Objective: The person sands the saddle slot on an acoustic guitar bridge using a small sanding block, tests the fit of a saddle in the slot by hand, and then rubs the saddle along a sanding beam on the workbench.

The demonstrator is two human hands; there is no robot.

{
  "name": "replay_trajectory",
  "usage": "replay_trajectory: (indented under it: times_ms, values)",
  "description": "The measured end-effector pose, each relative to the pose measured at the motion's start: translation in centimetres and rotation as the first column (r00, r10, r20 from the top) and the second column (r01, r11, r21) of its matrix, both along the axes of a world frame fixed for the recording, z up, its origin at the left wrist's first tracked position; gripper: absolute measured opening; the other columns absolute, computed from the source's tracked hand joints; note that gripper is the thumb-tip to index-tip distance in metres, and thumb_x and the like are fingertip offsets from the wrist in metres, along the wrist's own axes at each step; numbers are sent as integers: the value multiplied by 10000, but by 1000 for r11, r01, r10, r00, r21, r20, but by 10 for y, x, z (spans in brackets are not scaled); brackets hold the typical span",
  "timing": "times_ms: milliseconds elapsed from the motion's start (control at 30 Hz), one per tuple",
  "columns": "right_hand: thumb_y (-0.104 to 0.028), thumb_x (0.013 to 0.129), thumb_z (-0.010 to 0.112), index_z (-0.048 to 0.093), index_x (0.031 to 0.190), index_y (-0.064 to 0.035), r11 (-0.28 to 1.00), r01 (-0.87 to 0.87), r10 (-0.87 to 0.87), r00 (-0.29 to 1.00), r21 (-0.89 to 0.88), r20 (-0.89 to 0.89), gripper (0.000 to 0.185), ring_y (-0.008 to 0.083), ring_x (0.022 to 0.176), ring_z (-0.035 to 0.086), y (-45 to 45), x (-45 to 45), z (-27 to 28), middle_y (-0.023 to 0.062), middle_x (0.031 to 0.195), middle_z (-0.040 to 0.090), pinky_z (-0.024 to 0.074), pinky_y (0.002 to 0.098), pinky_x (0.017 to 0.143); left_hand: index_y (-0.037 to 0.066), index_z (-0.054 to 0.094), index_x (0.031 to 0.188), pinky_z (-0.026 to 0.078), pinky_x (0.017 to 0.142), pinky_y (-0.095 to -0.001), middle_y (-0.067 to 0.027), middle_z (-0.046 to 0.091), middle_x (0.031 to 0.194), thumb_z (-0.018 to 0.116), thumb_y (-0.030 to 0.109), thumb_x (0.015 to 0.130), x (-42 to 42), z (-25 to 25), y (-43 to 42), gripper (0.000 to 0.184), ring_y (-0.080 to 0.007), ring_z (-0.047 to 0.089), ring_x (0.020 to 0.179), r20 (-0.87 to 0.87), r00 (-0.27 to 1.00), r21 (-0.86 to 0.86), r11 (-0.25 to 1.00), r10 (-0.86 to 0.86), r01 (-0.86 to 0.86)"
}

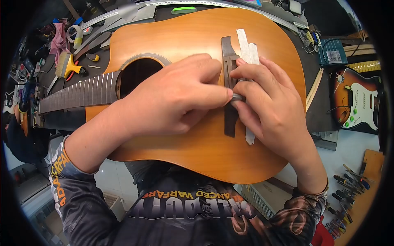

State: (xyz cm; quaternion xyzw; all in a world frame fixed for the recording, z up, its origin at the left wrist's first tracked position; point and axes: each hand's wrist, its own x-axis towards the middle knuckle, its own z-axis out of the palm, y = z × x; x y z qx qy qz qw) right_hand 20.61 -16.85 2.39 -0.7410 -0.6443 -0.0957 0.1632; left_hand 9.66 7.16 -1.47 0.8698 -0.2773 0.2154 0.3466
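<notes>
STEP: apparently working at guitar bridge (230, 123) | right hand (271, 98) is pinching small grey piece (237, 97) over it | left hand (176, 90) is resting alongside, finger grip unclear from here | NEXT: likely needing steady support

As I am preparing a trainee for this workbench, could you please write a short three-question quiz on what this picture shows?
1. True or false: both hands are over the fretboard.
2. What lies beside the bridge on the acoustic guitar: (a) a paintbrush, (b) pale tape strips, or (c) a ruler?
3. What colour is the pickguard of the electric guitar at the right of the picture?

Key:
1. False; the left hand and the right hand are at the bridge.
2. (b)
3. White.
</notes>
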Motion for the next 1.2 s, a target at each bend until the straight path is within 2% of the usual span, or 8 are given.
replay_trajectory:
  times_ms: [167, 400, 700, 800, 900, 1033, 1067, 1200]
  values:
    - [-60, 899, 827, 709, 1143, -51, 999, 33, -35, 997, 36, 63, 271, 323, 1179, 713, 12, 16, -4, 80, 1269, 718, 530, 494, 1072, 32, 778, 1076, 450, 668, -445, -107, 544, 837, 815, -51, 941, 9, -6, 1, 163, -314, 551, 757, 39, 994, 10, 994, 106, -107]
    - [-64, 917, 811, 705, 1107, -55, 1000, -9, 8, 999, -13, -35, 218, 316, 1184, 711, -3, 0, 1, 80, 1280, 716, 457, 553, 1271, 35, 777, 1040, 441, 661, -441, -102, 536, 824, 811, -60, 940, -2, -1, 0, 143, -315, 538, 734, -3, 1000, -23, 1000, -21, 21]
    - [-77, 947, 805, 707, 1100, -62, 996, 3, -1, 1000, 87, -20, 182, 307, 1114, 717, 15, 20, -6, 57, 1193, 730, 508, 493, 1095, 40, 768, 1063, 461, 720, -412, -102, 530, 862, 773, -56, 973, 10, -3, 4, 132, -313, 567, 806, -37, 994, -38, 994, 103, -104]
    - [-32, 990, 760, 740, 1161, 1, 998, -48, 59, 959, 46, -277, 175, 347, 1175, 712, 7, 35, 2, 122, 1243, 756, 508, 475, 1111, 20, 732, 1091, 481, 789, -385, -99, 565, 915, 751, -66, 987, 5, -1, 2, 136, -291, 589, 854, -101, 989, -122, 985, 112, -124]
    - [-82, 1007, 770, 756, 1168, -44, 991, 52, 26, 828, 124, -561, 167, 334, 1123, 698, 0, 32, -2, 85, 1132, 752, 497, 451, 1090, 9, 703, 1167, 487, 857, -356, -88, 601, 992, 731, -88, 994, 2, 0, 4, 201, -247, 612, 917, -160, 983, -247, 960, 91, -129]
    - [-90, 1030, 765, 780, 1142, -35, 986, 97, -14, 858, 136, -514, 126, 316, 1060, 700, -5, 20, 2, 101, 1038, 763, 498, 446, 1074, 27, 667, 1251, 474, 899, -326, -79, 613, 1108, 697, -119, 1013, 0, 3, 8, 281, -194, 605, 1005, -194, 981, -303, 951, -2, -58]
    - [-109, 1055, 764, 797, 1168, -38, 988, 99, -24, 860, 120, -510, 137, 266, 1020, 719, -6, 20, 4, 92, 1022, 779, 542, 414, 1008, 31, 663, 1248, 472, 900, -324, -79, 612, 1112, 692, -123, 1015, -2, 4, 6, 280, -193, 601, 1002, -205, 979, -323, 945, -15, -53]
    - [-159, 1113, 754, 805, 1247, -20, 975, 222, -110, 499, 4, -860, 199, 116, 1039, 725, -6, 6, 8, 50, 1077, 807, 599, 323, 872, 56, 651, 1247, 467, 901, -333, -79, 603, 1153, 673, -124, 1028, -5, 6, 5, 285, -178, 583, 1004, -229, 972, -388, 921, -58, -37]
